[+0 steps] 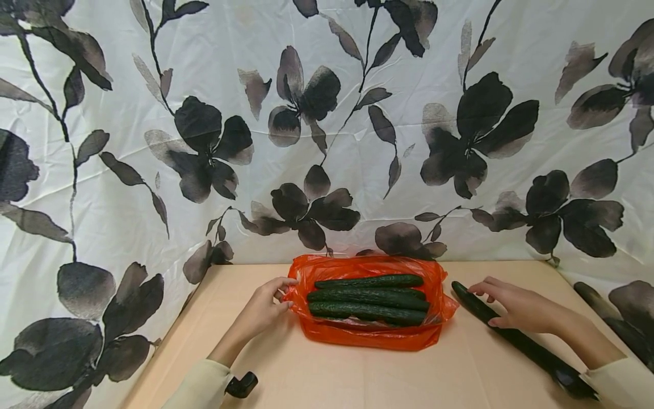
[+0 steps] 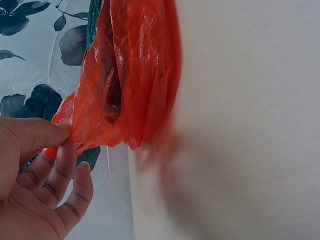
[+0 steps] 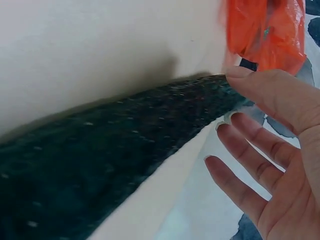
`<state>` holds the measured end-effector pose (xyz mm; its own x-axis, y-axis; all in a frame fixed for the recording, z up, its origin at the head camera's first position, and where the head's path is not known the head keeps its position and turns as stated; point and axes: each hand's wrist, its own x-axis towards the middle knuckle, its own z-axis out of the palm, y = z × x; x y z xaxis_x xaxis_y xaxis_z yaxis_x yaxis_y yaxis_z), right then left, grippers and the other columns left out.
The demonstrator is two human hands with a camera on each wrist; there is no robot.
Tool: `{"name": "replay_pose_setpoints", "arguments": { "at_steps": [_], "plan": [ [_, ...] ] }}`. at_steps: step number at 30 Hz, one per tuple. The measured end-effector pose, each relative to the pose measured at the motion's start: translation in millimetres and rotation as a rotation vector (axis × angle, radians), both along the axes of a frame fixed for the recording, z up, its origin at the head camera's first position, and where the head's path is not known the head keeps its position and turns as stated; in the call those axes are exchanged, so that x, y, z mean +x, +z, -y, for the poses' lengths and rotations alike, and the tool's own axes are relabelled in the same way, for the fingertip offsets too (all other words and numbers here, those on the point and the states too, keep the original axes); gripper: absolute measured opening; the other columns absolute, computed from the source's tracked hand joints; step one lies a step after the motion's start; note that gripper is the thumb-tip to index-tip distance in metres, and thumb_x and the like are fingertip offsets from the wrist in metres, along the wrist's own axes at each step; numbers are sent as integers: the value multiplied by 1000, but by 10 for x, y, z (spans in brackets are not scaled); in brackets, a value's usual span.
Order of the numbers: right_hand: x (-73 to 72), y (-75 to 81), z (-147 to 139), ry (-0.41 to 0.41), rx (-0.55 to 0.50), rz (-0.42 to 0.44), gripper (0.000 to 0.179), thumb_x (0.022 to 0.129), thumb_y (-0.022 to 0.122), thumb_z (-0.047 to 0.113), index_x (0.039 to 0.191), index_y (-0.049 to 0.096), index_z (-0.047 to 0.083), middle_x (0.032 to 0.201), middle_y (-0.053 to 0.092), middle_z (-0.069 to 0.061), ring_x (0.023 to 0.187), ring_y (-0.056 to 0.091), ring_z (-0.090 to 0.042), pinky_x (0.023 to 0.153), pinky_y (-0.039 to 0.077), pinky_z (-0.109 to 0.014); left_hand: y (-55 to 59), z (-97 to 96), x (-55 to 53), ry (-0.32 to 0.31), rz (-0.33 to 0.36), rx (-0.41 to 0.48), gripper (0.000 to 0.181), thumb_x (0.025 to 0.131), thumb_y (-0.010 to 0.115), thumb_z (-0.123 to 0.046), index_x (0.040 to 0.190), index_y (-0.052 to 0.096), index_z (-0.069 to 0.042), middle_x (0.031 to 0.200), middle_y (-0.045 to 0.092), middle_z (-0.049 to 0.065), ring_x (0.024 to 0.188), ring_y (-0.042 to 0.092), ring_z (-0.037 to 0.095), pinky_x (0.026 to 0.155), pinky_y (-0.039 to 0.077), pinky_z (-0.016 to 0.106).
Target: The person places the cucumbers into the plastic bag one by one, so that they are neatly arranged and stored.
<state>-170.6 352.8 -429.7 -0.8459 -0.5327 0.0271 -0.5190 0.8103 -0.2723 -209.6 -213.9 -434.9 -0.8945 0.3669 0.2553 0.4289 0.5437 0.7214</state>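
A red plastic bag [image 1: 368, 339] lies at the back of the table with several dark green cucumbers [image 1: 368, 296] side by side in its opening. My left hand [image 1: 263, 309] pinches the bag's left edge between thumb and forefinger; in the left wrist view its other fingers are loosely bent. A single long cucumber [image 1: 528, 347] lies slanted on the table to the right of the bag. Over its far end is my right hand [image 1: 521, 304], thumb [image 3: 270, 92] overlapping the tip, the other visible fingers spread apart beyond it. The right forefinger is mostly hidden in the right wrist view.
The pale table [image 1: 327, 380] runs back to a hanging white cloth [image 1: 357, 170] with dark printed flowers. That cloth also covers the left and right sides. A small black device [image 1: 242, 385] sits by the left sleeve.
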Motion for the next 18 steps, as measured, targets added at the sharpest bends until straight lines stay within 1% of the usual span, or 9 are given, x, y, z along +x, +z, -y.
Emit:
{"name": "replay_pose_setpoints", "arguments": {
  "at_steps": [5, 9, 11, 15, 18],
  "plan": [
    [37, -56, -28, -26, 7, 43, 76, 78, 88, 29, 142, 50, 11, 124, 54, -5, 100, 69, -17, 70, 57, -33, -2, 4, 7, 1, -1, -1, 46, 84, 73, 9, 128, 65, -3, 98, 66, 5, 83, 62, 21, 71, 54, 31],
    [52, -81, -41, -67, 18, 76, 81, 76, 88, 34, 144, 49, 14, 125, 53, -5, 99, 69, -18, 69, 57, -37, -2, 5, 10, 3, 0, -1, 46, 84, 73, 9, 128, 65, -3, 98, 66, 5, 83, 62, 21, 72, 54, 31],
    [61, -97, -46, -82, 26, 79, 83, 75, 89, 35, 145, 48, 15, 125, 53, -4, 97, 69, -17, 68, 56, -37, -1, 4, 10, 3, 1, 1, 46, 84, 73, 9, 128, 65, -3, 98, 66, 5, 84, 62, 22, 72, 54, 31],
    [77, -118, -54, -100, 34, 84, 85, 75, 89, 34, 146, 47, 16, 124, 53, -3, 91, 68, -13, 65, 53, -32, 3, 0, 9, 4, 4, 3, 46, 84, 73, 9, 128, 65, -3, 98, 66, 5, 84, 62, 22, 72, 54, 31],
    [89, -125, -53, -128, 37, 108, 88, 74, 89, 32, 148, 44, 17, 121, 56, -3, 86, 65, -11, 64, 52, -32, 5, -3, 10, 7, 5, 6, 46, 84, 73, 9, 128, 65, -3, 98, 66, 5, 84, 62, 23, 72, 54, 31]
  ]
}}
